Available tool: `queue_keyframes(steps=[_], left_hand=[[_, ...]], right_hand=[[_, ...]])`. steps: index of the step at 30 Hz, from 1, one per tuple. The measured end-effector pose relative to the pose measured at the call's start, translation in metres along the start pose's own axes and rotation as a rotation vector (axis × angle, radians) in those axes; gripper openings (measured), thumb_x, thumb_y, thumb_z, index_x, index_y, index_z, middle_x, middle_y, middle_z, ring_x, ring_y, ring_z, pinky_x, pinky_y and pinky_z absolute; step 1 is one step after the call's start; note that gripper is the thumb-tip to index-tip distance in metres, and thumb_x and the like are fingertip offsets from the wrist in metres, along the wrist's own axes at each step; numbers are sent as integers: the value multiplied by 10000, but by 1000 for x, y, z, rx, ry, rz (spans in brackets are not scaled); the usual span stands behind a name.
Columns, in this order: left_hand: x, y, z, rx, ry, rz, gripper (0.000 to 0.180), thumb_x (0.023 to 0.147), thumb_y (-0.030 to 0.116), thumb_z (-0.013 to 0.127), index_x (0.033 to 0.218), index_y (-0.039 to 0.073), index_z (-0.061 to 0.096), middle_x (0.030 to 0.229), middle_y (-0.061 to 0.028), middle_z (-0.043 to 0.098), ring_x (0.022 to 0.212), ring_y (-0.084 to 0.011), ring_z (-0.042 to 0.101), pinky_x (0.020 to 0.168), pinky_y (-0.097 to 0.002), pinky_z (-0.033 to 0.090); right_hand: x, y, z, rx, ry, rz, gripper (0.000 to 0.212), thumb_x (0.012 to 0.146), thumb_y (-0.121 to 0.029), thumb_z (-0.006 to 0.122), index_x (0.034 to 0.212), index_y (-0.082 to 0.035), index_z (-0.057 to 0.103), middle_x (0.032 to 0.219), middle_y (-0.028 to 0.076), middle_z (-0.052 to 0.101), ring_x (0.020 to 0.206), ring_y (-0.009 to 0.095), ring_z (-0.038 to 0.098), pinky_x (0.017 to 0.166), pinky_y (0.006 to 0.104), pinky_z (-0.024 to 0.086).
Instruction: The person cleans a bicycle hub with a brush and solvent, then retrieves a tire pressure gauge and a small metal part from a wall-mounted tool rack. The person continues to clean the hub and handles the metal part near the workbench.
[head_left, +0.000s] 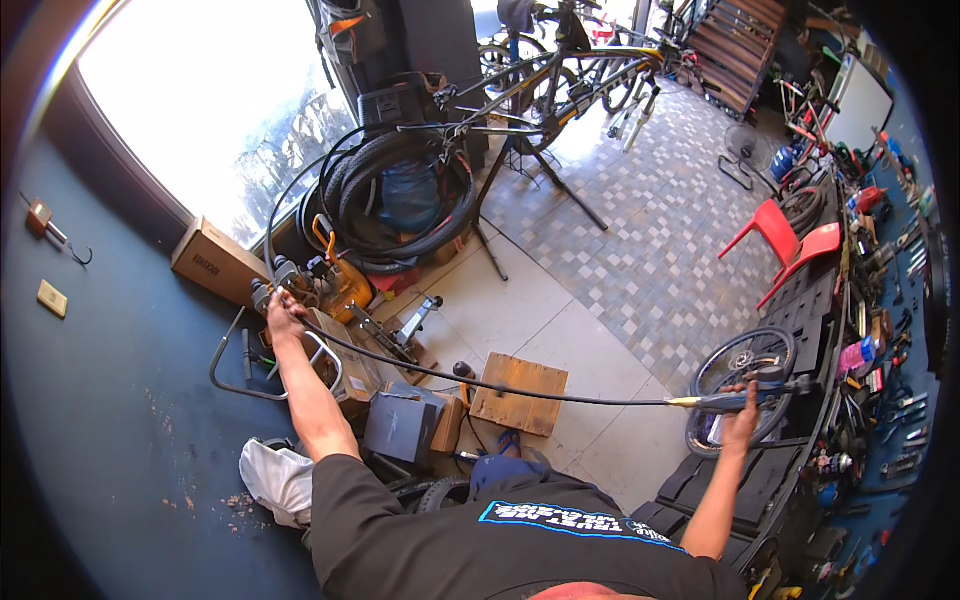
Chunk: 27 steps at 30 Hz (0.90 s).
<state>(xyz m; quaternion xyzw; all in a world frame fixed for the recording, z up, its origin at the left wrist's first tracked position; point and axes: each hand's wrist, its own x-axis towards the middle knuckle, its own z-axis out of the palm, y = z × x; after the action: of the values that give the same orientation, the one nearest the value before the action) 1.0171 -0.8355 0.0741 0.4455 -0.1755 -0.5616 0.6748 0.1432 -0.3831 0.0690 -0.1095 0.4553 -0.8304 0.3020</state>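
Note:
My right hand (738, 420) is raised at the right, its fingers wrapped round a blue and dark air tool (722, 402), perhaps an inflator or blow gun. A black hose (520, 394) runs from the tool's yellowish end across in front of me to the left side. There my left hand (286, 314) is closed at dark fittings (286, 273) next to a yellow-orange air compressor (350, 290). Whether those fingers grip the hose, a knob or a fitting is too small to tell. My left arm is stretched far forward, while the right is bent.
A bicycle frame (545, 100) hangs on a stand with splayed legs. Tyres (385, 225) hang by the window. A wooden stool (520, 393), boxes (403, 425) and a loose wheel (735, 375) stand around me. A red chair (785, 240) and a tool-covered bench line the right.

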Motion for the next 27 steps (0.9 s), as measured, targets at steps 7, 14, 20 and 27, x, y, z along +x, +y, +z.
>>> queue_keyframes(steps=[7,14,20,27], left_hand=[[-28,82,173,177,-365,116,168,1110,274,586,1126,116,640,766,46,545,606,-100,490,618,-303,495],[-43,143,413,350,-511,254,194,1085,243,603,1160,67,628,795,-43,572,692,-190,595,724,-377,580],[-74,315,525,87,-541,307,298,1043,229,677,959,-36,569,795,-126,580,687,-262,625,734,-434,625],[-50,142,543,601,-192,746,521,1107,527,518,805,119,636,558,37,431,468,-108,422,458,-323,362]], right_hand=[[25,-101,-118,-1079,240,-436,417,976,-416,797,1014,-4,746,858,69,728,775,200,657,785,382,500],[-30,-80,-159,-1456,196,-401,417,898,-343,834,1080,21,743,944,221,775,897,419,748,825,494,548],[-61,-25,-148,-1434,158,-306,393,880,-310,826,1099,4,739,981,250,758,965,496,706,857,534,538],[-126,-53,-164,-1375,265,-249,372,875,-293,848,1018,30,731,870,190,751,826,405,715,783,495,542]])
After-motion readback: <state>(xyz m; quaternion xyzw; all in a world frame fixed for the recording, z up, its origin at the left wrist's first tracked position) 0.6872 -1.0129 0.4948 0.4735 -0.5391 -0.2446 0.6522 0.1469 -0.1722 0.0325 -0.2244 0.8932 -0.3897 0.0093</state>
